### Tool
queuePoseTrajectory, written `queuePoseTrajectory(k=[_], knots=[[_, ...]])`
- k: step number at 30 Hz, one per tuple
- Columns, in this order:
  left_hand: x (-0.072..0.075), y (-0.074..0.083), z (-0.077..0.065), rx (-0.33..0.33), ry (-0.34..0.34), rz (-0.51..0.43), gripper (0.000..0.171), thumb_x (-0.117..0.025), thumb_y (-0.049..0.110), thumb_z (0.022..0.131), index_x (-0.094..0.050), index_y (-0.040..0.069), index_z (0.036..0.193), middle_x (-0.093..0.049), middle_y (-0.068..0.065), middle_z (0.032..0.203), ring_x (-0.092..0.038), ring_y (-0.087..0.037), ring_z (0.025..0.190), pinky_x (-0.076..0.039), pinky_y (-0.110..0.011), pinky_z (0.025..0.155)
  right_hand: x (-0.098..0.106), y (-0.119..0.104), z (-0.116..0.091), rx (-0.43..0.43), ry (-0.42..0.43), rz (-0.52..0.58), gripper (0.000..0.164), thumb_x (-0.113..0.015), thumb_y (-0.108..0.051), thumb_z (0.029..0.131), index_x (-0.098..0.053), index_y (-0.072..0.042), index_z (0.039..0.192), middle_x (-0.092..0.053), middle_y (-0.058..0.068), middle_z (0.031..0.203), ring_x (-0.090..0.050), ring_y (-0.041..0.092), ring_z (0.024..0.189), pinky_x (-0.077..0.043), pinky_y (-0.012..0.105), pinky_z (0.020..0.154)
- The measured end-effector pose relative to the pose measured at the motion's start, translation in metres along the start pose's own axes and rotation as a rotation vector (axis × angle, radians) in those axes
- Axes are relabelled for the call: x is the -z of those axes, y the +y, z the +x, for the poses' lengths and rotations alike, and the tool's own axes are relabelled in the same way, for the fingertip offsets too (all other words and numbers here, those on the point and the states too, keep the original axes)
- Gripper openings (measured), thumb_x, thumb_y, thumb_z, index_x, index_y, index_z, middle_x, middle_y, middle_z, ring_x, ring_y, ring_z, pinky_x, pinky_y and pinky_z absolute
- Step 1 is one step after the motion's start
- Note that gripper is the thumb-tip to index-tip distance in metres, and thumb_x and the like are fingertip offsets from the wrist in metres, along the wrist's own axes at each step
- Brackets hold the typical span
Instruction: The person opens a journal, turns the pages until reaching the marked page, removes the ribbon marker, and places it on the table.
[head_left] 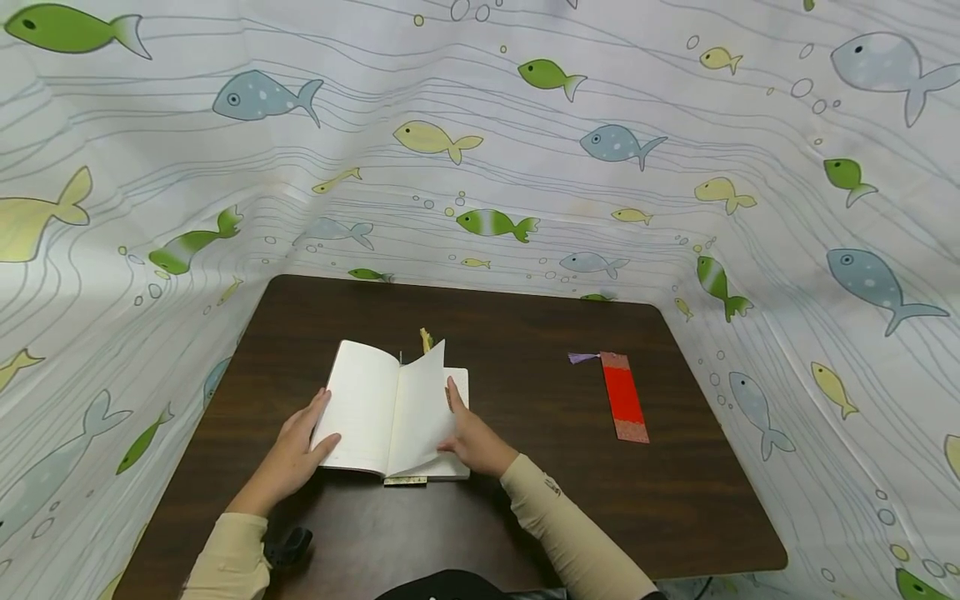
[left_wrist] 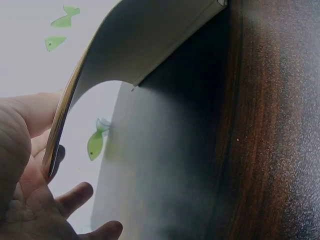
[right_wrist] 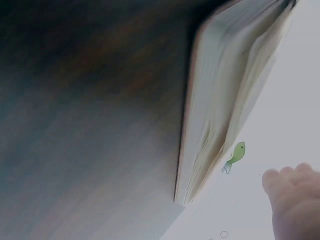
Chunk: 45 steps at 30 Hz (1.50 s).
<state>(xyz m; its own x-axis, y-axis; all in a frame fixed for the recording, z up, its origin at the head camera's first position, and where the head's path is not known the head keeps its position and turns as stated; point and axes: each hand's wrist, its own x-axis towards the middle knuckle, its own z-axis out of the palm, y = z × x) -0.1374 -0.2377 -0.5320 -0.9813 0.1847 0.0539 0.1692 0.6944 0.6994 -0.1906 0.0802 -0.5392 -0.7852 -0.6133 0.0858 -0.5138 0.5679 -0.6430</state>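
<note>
An open notebook (head_left: 360, 408) with white pages lies on the dark wooden table, slightly left of centre. My left hand (head_left: 296, 454) holds its left edge, thumb over the page and fingers behind the cover. In the left wrist view the cover (left_wrist: 65, 112) stands raised and bent between thumb and fingers. A page (head_left: 422, 408) on the right side stands lifted, its upper corner up. My right hand (head_left: 476, 437) is at that page's outer edge, index finger extended upward and thumb near the lower edge. The right wrist view shows the page block (right_wrist: 220, 105) with its leaves fanned.
A red bookmark (head_left: 624, 398) with a purple tassel (head_left: 582, 358) lies on the table (head_left: 525, 333) to the right. A patterned strip (head_left: 405, 481) pokes out below the notebook, and a yellow tassel (head_left: 426, 340) above it. Fish-print cloth (head_left: 480, 133) surrounds the table.
</note>
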Motion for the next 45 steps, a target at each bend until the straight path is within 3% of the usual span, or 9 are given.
queuePoseTrajectory(k=[6,9,11,15,20,24,31,38,45], knots=[[0.000,0.000,0.001,-0.005,-0.002,0.002,0.073,-0.056,0.031,0.099,-0.016,0.005,0.155,-0.015,-0.022,0.159,-0.019,-0.052,0.137,-0.020,-0.073,0.102,0.003,-0.010,-0.003,-0.026,-0.073,0.266,0.101,-0.065,-0.017,0.093,0.016,-0.013,0.153,0.008,0.005,0.163,-0.016,0.022,0.147,-0.029,0.038,0.114],[0.000,0.001,0.001,-0.004,0.001,-0.002,0.072,-0.055,0.030,0.099,-0.016,0.006,0.155,-0.016,-0.022,0.159,-0.019,-0.051,0.138,-0.020,-0.073,0.102,0.001,-0.016,-0.004,-0.019,-0.107,0.438,0.095,-0.058,-0.037,0.096,0.014,-0.018,0.154,0.005,0.003,0.163,-0.013,0.023,0.148,-0.028,0.038,0.115],[0.000,0.001,0.000,-0.006,0.009,-0.005,0.071,-0.055,0.029,0.099,-0.017,0.006,0.154,-0.017,-0.021,0.159,-0.019,-0.051,0.138,-0.020,-0.073,0.102,-0.002,-0.019,-0.003,0.011,-0.134,0.476,0.094,-0.053,-0.053,0.094,0.010,-0.019,0.155,0.001,0.006,0.163,-0.015,0.025,0.148,-0.027,0.038,0.115],[0.000,0.003,0.000,-0.022,0.028,-0.015,0.068,-0.054,0.029,0.100,-0.020,0.005,0.154,-0.019,-0.021,0.158,-0.020,-0.051,0.137,-0.021,-0.073,0.101,-0.013,-0.025,0.002,0.113,-0.197,0.327,0.092,-0.039,-0.071,0.089,-0.003,-0.020,0.156,-0.006,0.008,0.163,-0.013,0.023,0.149,-0.025,0.038,0.117],[-0.002,0.003,-0.001,-0.063,0.056,-0.088,0.054,-0.036,0.027,0.106,-0.024,0.003,0.153,-0.021,-0.024,0.157,-0.020,-0.054,0.136,-0.020,-0.075,0.098,-0.028,-0.034,0.006,0.172,-0.265,0.093,0.072,-0.052,-0.049,0.096,-0.022,-0.018,0.154,-0.005,0.002,0.163,-0.009,0.017,0.149,-0.024,0.038,0.117],[-0.003,0.004,-0.003,-0.078,0.055,-0.175,0.052,-0.019,0.028,0.108,-0.022,0.001,0.152,-0.017,-0.025,0.158,-0.016,-0.056,0.136,-0.014,-0.077,0.096,-0.039,-0.040,0.008,0.192,-0.286,-0.089,0.068,-0.057,-0.041,0.096,-0.028,-0.019,0.153,-0.006,0.005,0.163,-0.008,0.026,0.149,-0.024,0.047,0.116],[-0.004,0.005,-0.001,-0.003,0.032,-0.048,0.074,-0.053,0.037,0.099,-0.015,0.005,0.155,-0.018,-0.023,0.158,-0.020,-0.053,0.137,-0.021,-0.074,0.100,-0.044,-0.043,0.009,0.228,-0.314,-0.171,0.064,-0.051,-0.044,0.098,-0.027,-0.025,0.154,-0.009,-0.003,0.163,-0.008,0.021,0.150,-0.027,0.053,0.113],[-0.006,0.001,0.001,-0.004,0.053,-0.016,0.080,-0.062,0.033,0.095,-0.017,0.002,0.154,-0.020,-0.026,0.156,-0.023,-0.050,0.137,-0.024,-0.069,0.103,-0.036,-0.027,0.003,0.135,-0.268,-0.290,0.057,-0.054,-0.030,0.099,-0.035,-0.015,0.151,-0.026,0.004,0.159,-0.023,0.026,0.147,-0.030,0.050,0.113],[-0.004,0.001,0.001,-0.003,0.037,-0.031,0.080,-0.060,0.034,0.096,-0.013,0.006,0.155,-0.018,-0.024,0.158,-0.021,-0.052,0.137,-0.022,-0.071,0.102,-0.020,-0.005,-0.002,-0.061,-0.244,-0.475,0.072,-0.068,-0.038,0.089,-0.038,-0.011,0.148,-0.027,0.009,0.158,-0.025,0.027,0.146,-0.034,0.052,0.109]])
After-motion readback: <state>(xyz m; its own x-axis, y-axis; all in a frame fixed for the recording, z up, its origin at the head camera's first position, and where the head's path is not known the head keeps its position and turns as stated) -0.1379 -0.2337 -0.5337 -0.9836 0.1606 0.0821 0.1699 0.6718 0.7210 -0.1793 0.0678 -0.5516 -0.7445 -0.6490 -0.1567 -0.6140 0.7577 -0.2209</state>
